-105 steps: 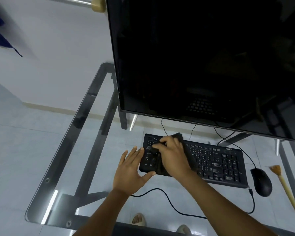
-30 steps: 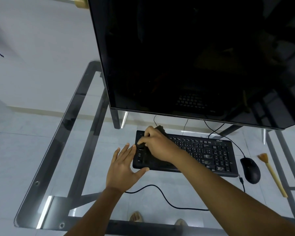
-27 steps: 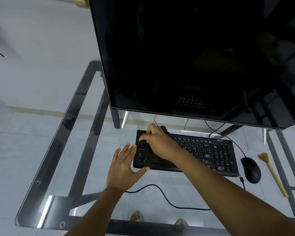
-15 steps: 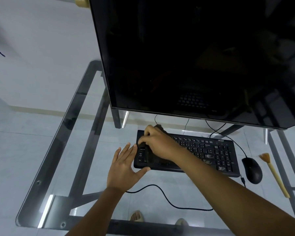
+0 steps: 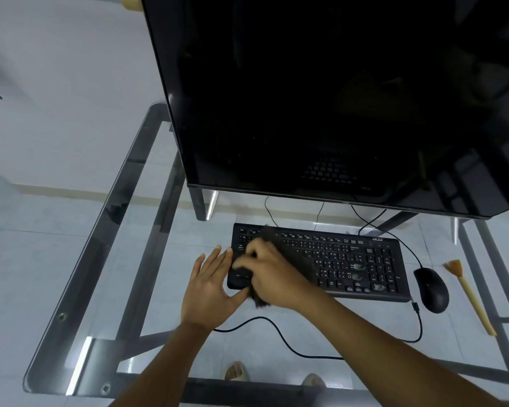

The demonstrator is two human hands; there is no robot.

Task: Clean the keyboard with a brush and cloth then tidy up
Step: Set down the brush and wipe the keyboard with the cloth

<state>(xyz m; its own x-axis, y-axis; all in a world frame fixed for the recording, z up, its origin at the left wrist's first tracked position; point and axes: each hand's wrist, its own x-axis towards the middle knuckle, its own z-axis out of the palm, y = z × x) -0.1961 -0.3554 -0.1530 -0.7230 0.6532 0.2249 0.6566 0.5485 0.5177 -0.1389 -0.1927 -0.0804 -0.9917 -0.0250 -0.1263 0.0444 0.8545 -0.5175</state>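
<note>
Near the counter's (image 5: 80, 292) left half, the left hand (image 5: 210, 284) lay flat with its fingers straight and spread, its grip apart, pressing against the left end of the keyboard (image 5: 365, 259) as if to steady it. Just beside it, the right hand (image 5: 272, 274) was blurred; its grip looked clamped on a dark cloth (image 5: 269, 232), bunched under the palm and spilling over the keyboard's left keys and front edge. The wiping step seemed to be in hand, worked on the left end. The next move would likely call for carrying the cloth rightward across the remaining keys while the left hand braced, then putting the tools away. The keyboard sat at the middle of the counter, under the front edge of the monitor (image 5: 321, 98). Toward the right edge lay the mouse (image 5: 431, 289), and beyond it the brush (image 5: 467, 292), untouched, bristles pointing away. Counted: one keyboard, one cloth, one brush, one mouse, one monitor, two hands.
</note>
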